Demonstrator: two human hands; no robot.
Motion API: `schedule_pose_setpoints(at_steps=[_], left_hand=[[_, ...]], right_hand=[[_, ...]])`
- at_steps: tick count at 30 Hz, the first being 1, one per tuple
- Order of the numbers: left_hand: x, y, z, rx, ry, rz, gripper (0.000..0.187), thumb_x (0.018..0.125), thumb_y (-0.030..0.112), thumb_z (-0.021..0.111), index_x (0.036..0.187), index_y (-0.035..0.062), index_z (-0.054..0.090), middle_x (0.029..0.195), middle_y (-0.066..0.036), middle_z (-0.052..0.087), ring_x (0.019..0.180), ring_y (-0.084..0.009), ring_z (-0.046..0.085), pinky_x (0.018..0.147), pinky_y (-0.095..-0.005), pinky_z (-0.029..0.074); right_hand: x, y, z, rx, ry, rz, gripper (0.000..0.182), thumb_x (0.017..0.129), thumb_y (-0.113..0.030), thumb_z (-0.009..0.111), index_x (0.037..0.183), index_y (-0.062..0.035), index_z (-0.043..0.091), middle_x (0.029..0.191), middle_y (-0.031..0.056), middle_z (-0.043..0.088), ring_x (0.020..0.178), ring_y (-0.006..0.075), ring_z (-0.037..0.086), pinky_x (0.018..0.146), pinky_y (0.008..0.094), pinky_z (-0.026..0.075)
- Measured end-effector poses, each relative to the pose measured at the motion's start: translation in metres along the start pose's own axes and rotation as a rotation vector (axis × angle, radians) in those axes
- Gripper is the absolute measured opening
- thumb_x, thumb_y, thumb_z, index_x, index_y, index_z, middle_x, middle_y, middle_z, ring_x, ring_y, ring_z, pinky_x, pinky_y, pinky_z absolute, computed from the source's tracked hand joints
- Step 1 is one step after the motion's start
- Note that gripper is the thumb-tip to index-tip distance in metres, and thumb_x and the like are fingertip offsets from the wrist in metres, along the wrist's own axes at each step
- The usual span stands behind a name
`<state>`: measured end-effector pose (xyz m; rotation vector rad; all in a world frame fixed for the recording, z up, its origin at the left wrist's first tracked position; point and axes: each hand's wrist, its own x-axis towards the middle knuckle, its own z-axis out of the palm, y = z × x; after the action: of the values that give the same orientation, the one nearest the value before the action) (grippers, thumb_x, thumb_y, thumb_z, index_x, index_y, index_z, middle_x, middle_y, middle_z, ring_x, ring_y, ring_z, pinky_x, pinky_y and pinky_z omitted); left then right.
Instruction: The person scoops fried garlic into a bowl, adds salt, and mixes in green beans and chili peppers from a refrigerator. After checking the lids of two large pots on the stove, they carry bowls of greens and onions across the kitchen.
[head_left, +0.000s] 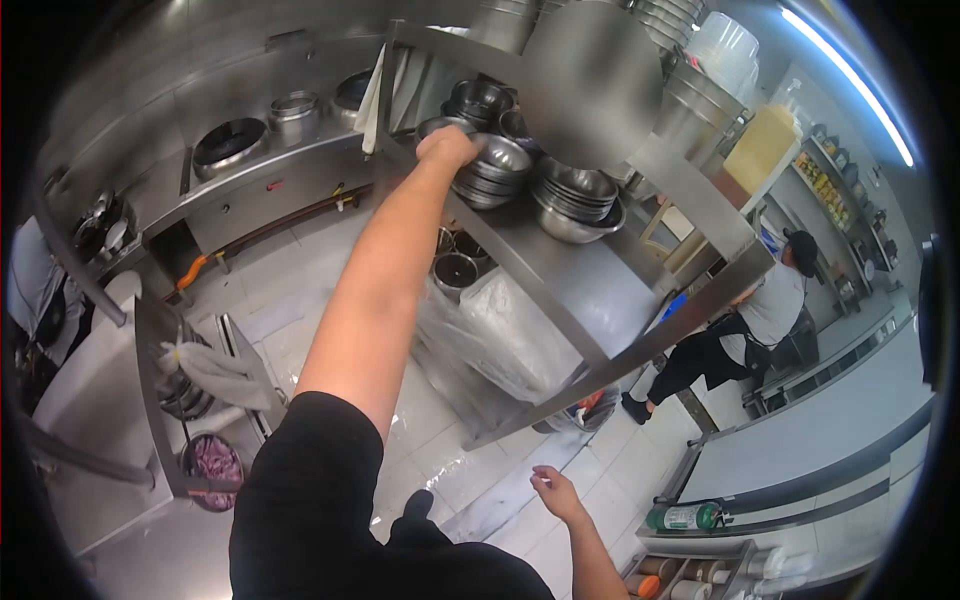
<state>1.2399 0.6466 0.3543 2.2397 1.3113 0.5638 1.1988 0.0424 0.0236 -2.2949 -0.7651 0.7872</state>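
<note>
Carefully guard against toppling the bowl stack (490, 182) at upper centre, possible through a sideways knock from the curled left hand (447, 147), of unclear hold, with the right hand (558, 494) loosely open and empty at lower centre.

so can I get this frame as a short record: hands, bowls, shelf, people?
left hand: left hand at a round silver metal bowl, grip unclear
right hand: right hand low, fingers loosely curled, nothing visible in it
bowls: two nested stacks of silver metal bowls side by side
shelf: flat grey steel shelf bearing both stacks
people: co-worker in light top, black cap, beyond the shelf
</note>
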Motion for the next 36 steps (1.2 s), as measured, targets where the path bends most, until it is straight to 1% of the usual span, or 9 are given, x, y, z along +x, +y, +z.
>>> schedule_pose_setpoints(at_steps=[5, 10, 15, 18, 22, 23, 26, 28, 36], left_hand=[[0.022, 0.020, -0.010, 0.224, -0.039, 0.074, 0.047, 0.085, 0.039, 0.069, 0.122, 0.0108, 0.072, 0.126, -0.013, 0.069, 0.117, -0.0273, 0.067, 0.096, -0.0372, 0.054], [0.028, 0.049, -0.033, 0.329, 0.162, 0.287, 0.033, 0.085, 0.024, 0.066, 0.112, 0.0074, 0.075, 0.119, -0.014, 0.072, 0.112, -0.0311, 0.068, 0.094, -0.0393, 0.055], [-0.002, 0.027, -0.042, 0.137, 0.387, 0.247, 0.029, 0.083, 0.023, 0.066, 0.102, 0.0014, 0.070, 0.107, -0.021, 0.072, 0.103, -0.0388, 0.068, 0.088, -0.0456, 0.055], [-0.029, -0.024, -0.033, -0.092, 0.513, 0.260, 0.027, 0.079, 0.023, 0.069, 0.093, 0.0000, 0.064, 0.087, -0.022, 0.069, 0.088, -0.0416, 0.067, 0.082, -0.0454, 0.054], [-0.073, -0.129, -0.022, -0.294, 0.516, 0.108, 0.020, 0.078, 0.014, 0.068, 0.089, -0.0014, 0.063, 0.069, -0.013, 0.061, 0.070, -0.0185, 0.065, 0.066, -0.0395, 0.052], [-0.099, -0.142, -0.035, -0.066, 0.520, 0.014, 0.018, 0.077, 0.013, 0.069, 0.080, -0.0017, 0.058, 0.085, -0.020, 0.065, 0.083, -0.0324, 0.066, 0.075, -0.0409, 0.051], [-0.129, -0.237, -0.019, 0.145, 0.761, 0.086, 0.020, 0.073, -0.005, 0.063, 0.092, 0.0015, 0.067, 0.114, -0.014, 0.066, 0.098, -0.0381, 0.065, 0.085, -0.0419, 0.053], [-0.133, -0.307, -0.002, 0.398, 0.602, -0.112, 0.019, 0.075, -0.006, 0.060, 0.092, 0.0017, 0.067, 0.122, -0.012, 0.065, 0.101, -0.0369, 0.066, 0.086, -0.0438, 0.054], [-0.091, -0.434, 0.065, 0.292, 0.601, -0.232, 0.010, 0.076, 0.000, 0.062, 0.086, 0.0017, 0.063, 0.116, -0.012, 0.067, 0.099, -0.0355, 0.067, 0.081, -0.0438, 0.057]], right_hand=[[-0.014, 0.149, 0.021, 0.097, 0.073, 0.144, 0.038, 0.095, -0.030, 0.066, 0.121, -0.0021, 0.064, 0.105, 0.0127, 0.071, 0.092, 0.0233, 0.071, 0.074, 0.0361, 0.058], [-0.074, 0.140, 0.005, 0.437, 0.063, 0.582, 0.036, 0.095, -0.027, 0.066, 0.118, 0.0006, 0.065, 0.100, 0.0115, 0.070, 0.083, 0.0214, 0.071, 0.065, 0.0343, 0.058], [-0.004, 0.112, 0.000, 0.272, 0.128, 0.274, 0.037, 0.095, -0.024, 0.064, 0.122, 0.0013, 0.064, 0.103, 0.0142, 0.071, 0.082, 0.0219, 0.072, 0.066, 0.0338, 0.058], [0.064, 0.056, 0.000, 0.149, 0.082, 0.063, 0.036, 0.094, -0.024, 0.065, 0.121, -0.0003, 0.065, 0.107, 0.0207, 0.071, 0.092, 0.0337, 0.072, 0.079, 0.0386, 0.057], [0.116, -0.055, -0.020, 0.088, -0.171, -0.165, 0.039, 0.096, -0.025, 0.065, 0.126, -0.0006, 0.062, 0.116, 0.0212, 0.069, 0.097, 0.0325, 0.071, 0.085, 0.0391, 0.056], [0.127, -0.068, -0.021, 0.084, -0.232, -0.191, 0.040, 0.096, -0.025, 0.065, 0.127, -0.0009, 0.061, 0.118, 0.0210, 0.069, 0.098, 0.0319, 0.071, 0.086, 0.0390, 0.056], [0.166, -0.097, -0.013, 0.243, -0.339, -0.204, 0.040, 0.097, -0.026, 0.065, 0.129, -0.0015, 0.060, 0.117, 0.0192, 0.070, 0.101, 0.0290, 0.071, 0.090, 0.0373, 0.054], [0.182, -0.123, -0.007, 0.246, -0.403, -0.212, 0.038, 0.098, -0.025, 0.064, 0.128, -0.0017, 0.061, 0.117, 0.0177, 0.070, 0.105, 0.0258, 0.069, 0.090, 0.0344, 0.053], [0.293, -0.310, 0.031, -0.021, -0.240, -0.504, 0.025, 0.097, -0.021, 0.062, 0.113, -0.0017, 0.068, 0.095, 0.0175, 0.067, 0.081, 0.0283, 0.065, 0.073, 0.0387, 0.051]])
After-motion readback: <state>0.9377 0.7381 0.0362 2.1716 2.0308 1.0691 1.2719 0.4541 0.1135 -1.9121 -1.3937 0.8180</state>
